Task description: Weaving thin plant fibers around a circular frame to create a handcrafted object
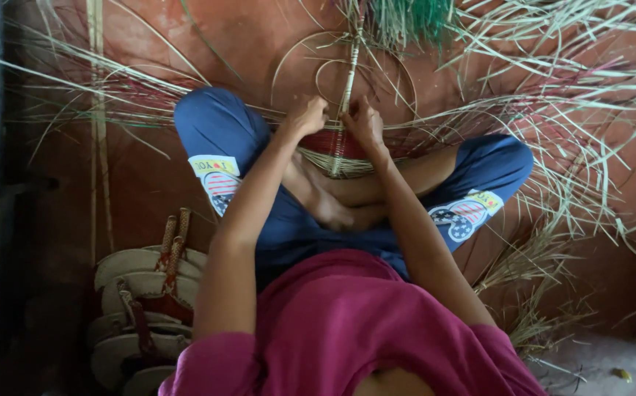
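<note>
I sit cross-legged on a reddish floor with a partly woven piece (336, 150) of pale and red straw resting against my feet. My left hand (307, 116) is closed on the strands at its left side. My right hand (364, 121) is closed on strands just right of the woven central spine (349, 73), which runs away from me. Thin cane hoops (299, 51) curve around the spine beyond my hands. My fingertips are hidden among the strands.
Loose pale straw strips (574, 125) fan out widely to the right and across the back. A green bundle (424, 16) lies at the top. A stack of finished woven pieces with red handles (145, 293) sits at my left. A long cane (96, 110) lies left.
</note>
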